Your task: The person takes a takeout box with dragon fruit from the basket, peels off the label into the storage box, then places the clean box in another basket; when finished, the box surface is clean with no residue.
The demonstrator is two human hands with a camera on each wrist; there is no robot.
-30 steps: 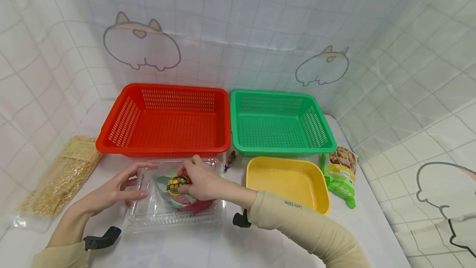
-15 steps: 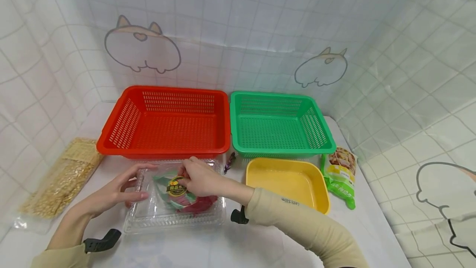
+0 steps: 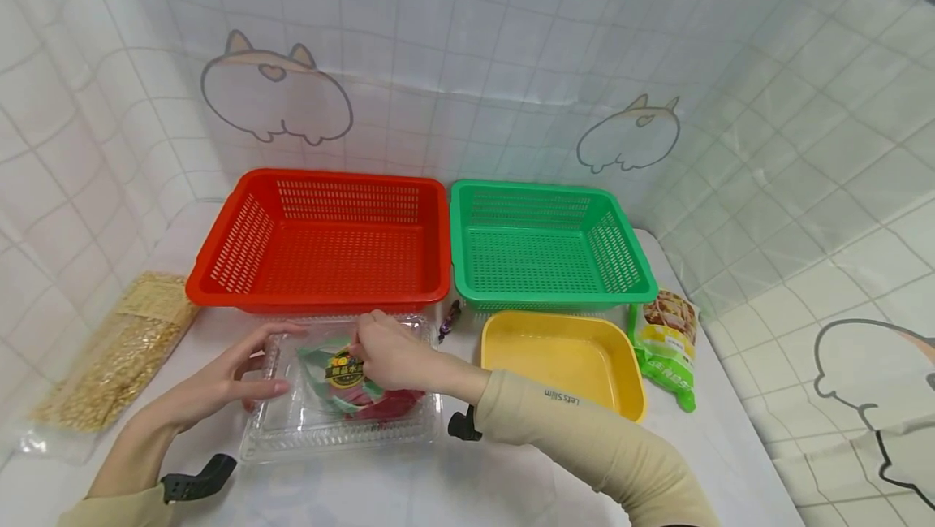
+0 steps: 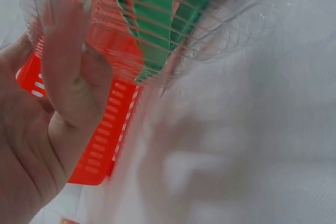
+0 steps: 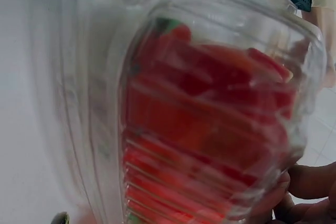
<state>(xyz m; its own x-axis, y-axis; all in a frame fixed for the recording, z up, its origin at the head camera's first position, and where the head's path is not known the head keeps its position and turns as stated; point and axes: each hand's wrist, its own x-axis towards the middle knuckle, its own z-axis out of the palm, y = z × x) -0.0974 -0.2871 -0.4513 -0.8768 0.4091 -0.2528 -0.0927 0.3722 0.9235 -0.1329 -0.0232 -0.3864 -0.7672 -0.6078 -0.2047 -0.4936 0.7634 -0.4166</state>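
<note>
A left hand (image 3: 213,383) braces the side of a clear plastic box (image 3: 329,433) with fingers spread, index and thumb lying straight on its edge, while a right hand (image 3: 394,356) reaches across the lid, fingers curled in at the edge of a round black-and-gold label (image 3: 342,369); whether they pinch the label or only press on it cannot be told. The box sits on a white table (image 3: 351,494) just in front of a red basket (image 3: 314,301), near enough for both arms to work over it at once. The left hand's place at the side is probably meant to stop the box sliding under the other. Through the plastic show red pieces (image 5: 205,98) and green leaves (image 4: 157,14), which the shut lid appears to keep together. Beside the red basket stands a green basket (image 3: 529,259), with a yellow tub (image 3: 566,352) before it. The rest is set to the sides, seemingly to leave working room: a bag of pale grains (image 3: 113,365) at left, a green packet (image 3: 668,348) at right.
</note>
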